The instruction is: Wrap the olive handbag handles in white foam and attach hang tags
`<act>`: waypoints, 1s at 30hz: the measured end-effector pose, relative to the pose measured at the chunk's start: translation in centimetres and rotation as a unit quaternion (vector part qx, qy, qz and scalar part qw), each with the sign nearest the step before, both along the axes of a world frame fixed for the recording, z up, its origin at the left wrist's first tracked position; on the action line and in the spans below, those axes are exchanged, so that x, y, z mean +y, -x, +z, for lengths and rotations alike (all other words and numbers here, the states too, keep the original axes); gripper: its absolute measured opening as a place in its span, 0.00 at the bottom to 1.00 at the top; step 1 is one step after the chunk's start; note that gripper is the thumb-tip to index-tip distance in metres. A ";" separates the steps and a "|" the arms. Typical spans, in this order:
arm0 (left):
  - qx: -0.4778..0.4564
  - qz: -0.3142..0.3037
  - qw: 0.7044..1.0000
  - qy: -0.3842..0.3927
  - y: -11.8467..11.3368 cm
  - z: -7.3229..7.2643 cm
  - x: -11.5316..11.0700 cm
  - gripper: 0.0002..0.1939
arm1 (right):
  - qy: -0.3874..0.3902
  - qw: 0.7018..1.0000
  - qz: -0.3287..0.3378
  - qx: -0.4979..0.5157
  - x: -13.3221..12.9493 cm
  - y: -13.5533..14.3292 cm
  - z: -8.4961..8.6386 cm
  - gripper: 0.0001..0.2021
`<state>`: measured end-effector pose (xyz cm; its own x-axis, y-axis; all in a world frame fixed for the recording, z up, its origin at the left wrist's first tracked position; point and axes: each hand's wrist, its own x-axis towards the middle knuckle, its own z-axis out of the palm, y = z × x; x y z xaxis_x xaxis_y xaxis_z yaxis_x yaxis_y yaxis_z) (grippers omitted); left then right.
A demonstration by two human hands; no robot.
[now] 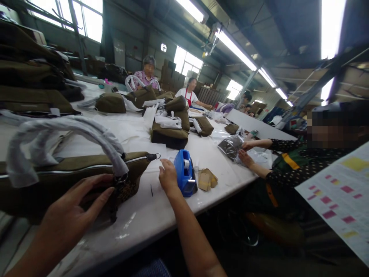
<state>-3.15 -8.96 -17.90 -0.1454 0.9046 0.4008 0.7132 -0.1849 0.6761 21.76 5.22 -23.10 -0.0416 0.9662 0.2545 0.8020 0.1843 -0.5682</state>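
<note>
The olive bag (pixel 54 184) lies lengthwise across the tabletop (pixel 144 215), zip end toward my right grip (pixel 168 177), curled beside the blue tape dispenser (pixel 180 169); I can't tell whether it holds anything. My nearer left grip (pixel 73 207), thumb and fingers parted, rests against the bag.

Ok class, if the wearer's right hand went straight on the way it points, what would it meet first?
Probably the ring at the bag's end, just ahead of the right hand, though depth is hard to judge.
</note>
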 end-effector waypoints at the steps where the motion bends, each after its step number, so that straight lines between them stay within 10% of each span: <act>1: 0.000 -0.002 1.000 -0.002 0.0 0.0 0.0 0.22 | 0.008 1.000 -0.016 -0.006 1.3 0.4 0.3 0.24; 8: -0.020 -0.012 1.000 -0.009 0.2 0.7 0.2 0.23 | 0.096 0.990 -0.097 -0.034 7.6 2.2 1.4 0.37; 14: -0.026 -0.025 0.998 -0.050 0.9 -0.6 0.6 0.22 | 0.093 0.992 -0.070 -0.039 8.3 1.4 1.0 0.29; 30: -0.051 0.000 0.998 -0.025 0.1 0.4 0.5 0.21 | 0.029 0.959 0.230 -0.161 -3.3 -2.9 -1.0 0.10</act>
<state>-3.28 -8.49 -17.48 -0.1873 0.8841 0.4282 0.6409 -0.2203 0.7353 24.65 1.93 -24.06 -0.5350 0.8386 0.1025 0.7790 0.5367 -0.3243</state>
